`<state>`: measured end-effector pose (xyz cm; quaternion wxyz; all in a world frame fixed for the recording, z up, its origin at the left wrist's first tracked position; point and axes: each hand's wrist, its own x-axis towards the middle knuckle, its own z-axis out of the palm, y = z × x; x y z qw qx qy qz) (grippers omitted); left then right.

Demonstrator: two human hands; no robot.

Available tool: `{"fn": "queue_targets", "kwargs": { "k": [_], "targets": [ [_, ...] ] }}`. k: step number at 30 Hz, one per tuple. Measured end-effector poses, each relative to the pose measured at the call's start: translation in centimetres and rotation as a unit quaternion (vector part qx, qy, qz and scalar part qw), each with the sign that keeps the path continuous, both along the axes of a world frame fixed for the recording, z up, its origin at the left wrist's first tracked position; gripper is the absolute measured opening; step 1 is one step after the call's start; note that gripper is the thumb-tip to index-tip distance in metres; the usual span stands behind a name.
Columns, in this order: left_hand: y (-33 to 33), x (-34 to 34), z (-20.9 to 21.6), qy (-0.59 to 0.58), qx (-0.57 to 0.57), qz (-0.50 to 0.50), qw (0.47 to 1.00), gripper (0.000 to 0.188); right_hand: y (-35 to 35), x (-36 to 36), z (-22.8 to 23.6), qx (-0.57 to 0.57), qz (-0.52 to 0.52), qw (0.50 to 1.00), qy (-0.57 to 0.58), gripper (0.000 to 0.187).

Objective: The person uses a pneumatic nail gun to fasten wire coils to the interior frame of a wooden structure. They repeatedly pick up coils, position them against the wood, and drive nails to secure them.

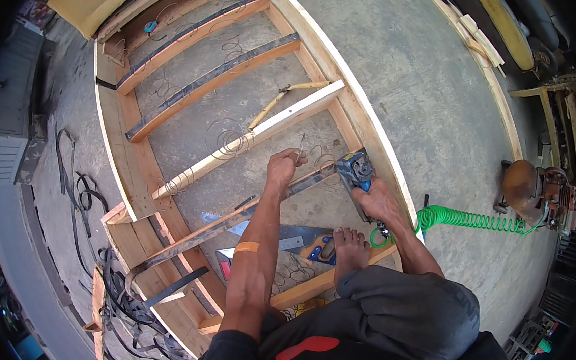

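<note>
My right hand (379, 201) grips a blue and black air stapler (353, 168), whose nose rests at the right end of a slat covered by a dark rubber strap (289, 189). My left hand (283, 167) is closed in a pinch just above that slat, with a thin wire (303, 141) sticking up from the fingertips. Both hands are inside a large wooden frame (379, 139). Thin wire coils (231, 142) sit along the bare pale slat beyond them. Yellow-handled pincers (285, 89) lean over that slat. My bare foot (351, 248) stands near the stapler.
A saw with a blue handle (322, 250) lies beside my foot. From the stapler's side, a green coiled air hose (470, 217) runs right to a rusty compressor (523, 187). Black rubber strips (110, 289) are heaped at the left. A teal tape measure (150, 27) lies at the far end.
</note>
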<state>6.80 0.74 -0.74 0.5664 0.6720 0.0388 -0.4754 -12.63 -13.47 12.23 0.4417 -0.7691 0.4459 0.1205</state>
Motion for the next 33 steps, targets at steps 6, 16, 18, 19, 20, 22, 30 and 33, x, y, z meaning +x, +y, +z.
{"fn": "queue_targets", "kwargs": {
  "k": [6,16,18,19,20,22,30,33],
  "targets": [
    [-1.2,1.5,-0.6,-0.068,0.069,-0.046,0.994,0.030,1.2,-2.4,-0.6,0.072,-0.052,0.996,-0.033,0.029],
    [-2.9,3.4,-2.9,-0.087,0.117,-0.099,0.984,0.023,2.3,-0.7,-1.6,0.009,0.057,0.998,-0.026,0.033],
    [-2.8,3.4,-2.8,-0.116,0.115,-0.125,0.979,0.026,2.7,-0.8,-1.8,-0.009,0.067,0.997,-0.030,0.034],
    [-2.9,3.2,-2.4,-0.089,0.109,-0.106,0.984,0.026,2.8,-1.1,-2.4,-0.006,0.057,0.998,-0.027,0.035],
    [-3.0,3.0,-2.0,-0.062,0.104,-0.088,0.989,0.026,2.9,-1.4,-3.3,-0.003,0.048,0.999,-0.024,0.035],
    [-3.3,3.2,-1.7,-0.048,0.098,-0.067,0.992,0.023,2.9,-1.5,-3.9,-0.005,0.041,0.999,-0.026,0.036],
    [-3.9,3.8,-2.4,-0.105,0.137,-0.088,0.981,0.022,2.3,-1.6,-2.3,0.000,0.051,0.998,-0.045,0.033],
    [-3.4,4.0,-3.0,-0.161,0.145,-0.164,0.962,0.028,2.2,-1.5,-2.3,-0.013,0.063,0.997,-0.044,0.030]
  ]
}}
